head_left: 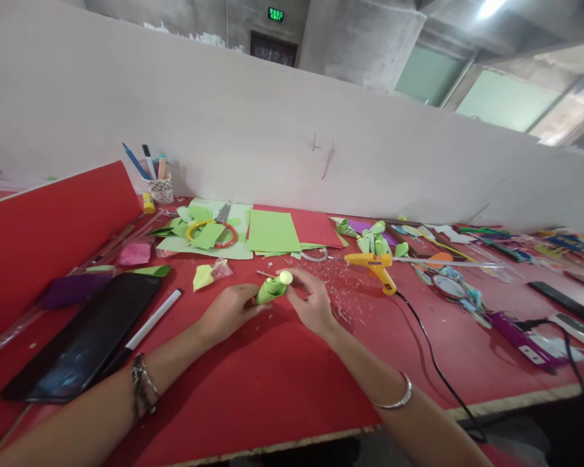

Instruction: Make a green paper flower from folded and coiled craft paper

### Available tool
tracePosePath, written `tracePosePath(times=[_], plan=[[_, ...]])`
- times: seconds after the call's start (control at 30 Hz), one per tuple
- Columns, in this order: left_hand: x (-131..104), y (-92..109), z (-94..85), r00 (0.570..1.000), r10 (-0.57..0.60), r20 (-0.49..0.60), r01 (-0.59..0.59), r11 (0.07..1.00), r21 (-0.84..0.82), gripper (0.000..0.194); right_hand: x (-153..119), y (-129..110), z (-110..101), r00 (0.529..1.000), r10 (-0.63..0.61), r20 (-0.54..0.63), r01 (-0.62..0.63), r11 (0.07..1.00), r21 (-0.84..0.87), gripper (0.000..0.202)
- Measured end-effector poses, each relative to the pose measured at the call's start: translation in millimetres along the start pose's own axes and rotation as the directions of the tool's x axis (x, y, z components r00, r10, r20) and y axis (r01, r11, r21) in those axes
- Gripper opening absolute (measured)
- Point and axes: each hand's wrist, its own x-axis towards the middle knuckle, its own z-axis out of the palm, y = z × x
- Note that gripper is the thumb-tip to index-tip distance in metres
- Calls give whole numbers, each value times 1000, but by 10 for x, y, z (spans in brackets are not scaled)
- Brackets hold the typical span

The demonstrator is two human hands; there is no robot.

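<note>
In the head view, a rolled piece of green paper is held above the red table, in front of me. My left hand grips the roll from its left side, fingers wrapped partly behind it. A small pale yellow-green ball sits at the roll's upper right rim. The thumb and index finger of my right hand close around this ball, close against the paper; whether the ball is attached to the roll, I cannot tell. Just beyond the hands lies a crumpled yellow piece on clear film.
A yellow glue gun lies to the right, its black cord running off the front edge. Green sheets, scissors and several rolled green paper pieces lie behind. A black phone-like slab and marker lie left; a purple power strip right.
</note>
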Motion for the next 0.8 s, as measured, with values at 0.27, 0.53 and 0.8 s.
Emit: tracePosePath(times=[0.27, 0.53, 0.8], plan=[[-2, 35, -23, 997, -7, 73, 12, 997, -72, 31, 11, 27, 6, 1000, 28, -3, -28, 994, 105, 12], [-4, 110, -63, 971, 93, 221, -32, 964, -264, 21, 18, 11, -56, 941, -58, 333, 6, 988, 154, 35], [2, 89, -21, 980, 173, 99, -149, 965, -216, 11, -11, -159, -37, 897, -144, 418, 188, 980, -66, 30]])
